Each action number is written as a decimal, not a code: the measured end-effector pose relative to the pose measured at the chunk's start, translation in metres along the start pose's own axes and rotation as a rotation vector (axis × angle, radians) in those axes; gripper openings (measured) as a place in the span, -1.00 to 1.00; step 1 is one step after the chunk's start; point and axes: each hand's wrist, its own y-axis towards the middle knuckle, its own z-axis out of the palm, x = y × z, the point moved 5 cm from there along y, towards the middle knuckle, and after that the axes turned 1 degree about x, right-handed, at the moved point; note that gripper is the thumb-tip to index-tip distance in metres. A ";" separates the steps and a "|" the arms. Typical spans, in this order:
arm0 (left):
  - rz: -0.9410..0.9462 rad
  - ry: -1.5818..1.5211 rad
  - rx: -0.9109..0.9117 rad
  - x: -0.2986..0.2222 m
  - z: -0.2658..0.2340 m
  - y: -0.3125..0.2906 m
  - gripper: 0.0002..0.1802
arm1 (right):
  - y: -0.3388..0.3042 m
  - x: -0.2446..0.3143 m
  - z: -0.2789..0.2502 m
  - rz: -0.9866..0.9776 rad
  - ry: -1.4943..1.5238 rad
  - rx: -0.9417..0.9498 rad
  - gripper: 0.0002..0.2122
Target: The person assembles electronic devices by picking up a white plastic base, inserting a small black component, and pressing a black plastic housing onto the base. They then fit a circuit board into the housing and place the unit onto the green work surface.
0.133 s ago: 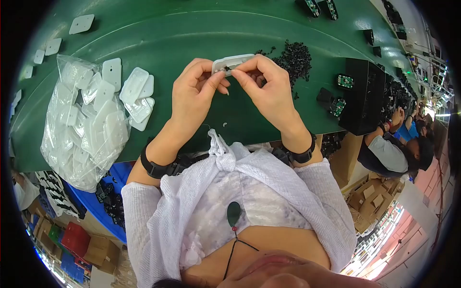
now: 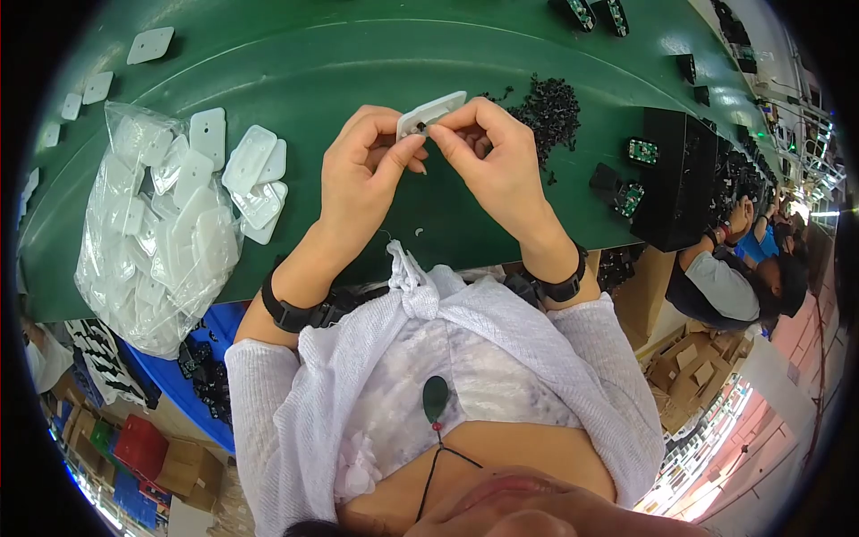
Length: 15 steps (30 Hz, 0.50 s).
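Between my two hands is a white plastic cover plate [image 2: 429, 109], raised over the green table and tilted up toward the right. My left hand [image 2: 362, 166] pinches its left end between thumb and fingers. At its right side, my right hand [image 2: 497, 161] is closed, thumb and forefinger pressed near a small black part [image 2: 421, 127] on the plate. Just beyond my right hand lies a heap of small black parts [image 2: 548, 115]. Several loose white plates [image 2: 259, 183] lie left of my left hand, next to a clear plastic bag [image 2: 161, 259] full of similar plates.
A black box [image 2: 673, 179] stands at the right, with small green circuit boards [image 2: 642, 151] in black housings beside it. More white plates [image 2: 150, 45] lie along the far left of the green table [image 2: 358, 54]. A co-worker [image 2: 729, 277] sits at the right.
The white plate has tipped, its right end rising above my right hand. My right hand has shifted slightly left; the left hand stays nearly in place.
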 end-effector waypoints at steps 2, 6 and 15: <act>0.034 0.012 -0.008 -0.003 0.001 0.000 -0.94 | 0.000 -0.003 0.003 0.028 0.041 0.002 -0.94; 0.076 0.085 -0.060 -0.004 -0.004 0.001 -0.91 | -0.002 -0.012 0.011 0.020 0.098 -0.012 -0.89; -0.070 -0.091 0.003 -0.005 0.000 -0.001 -0.90 | -0.001 0.002 -0.015 -0.194 -0.022 -0.216 -0.73</act>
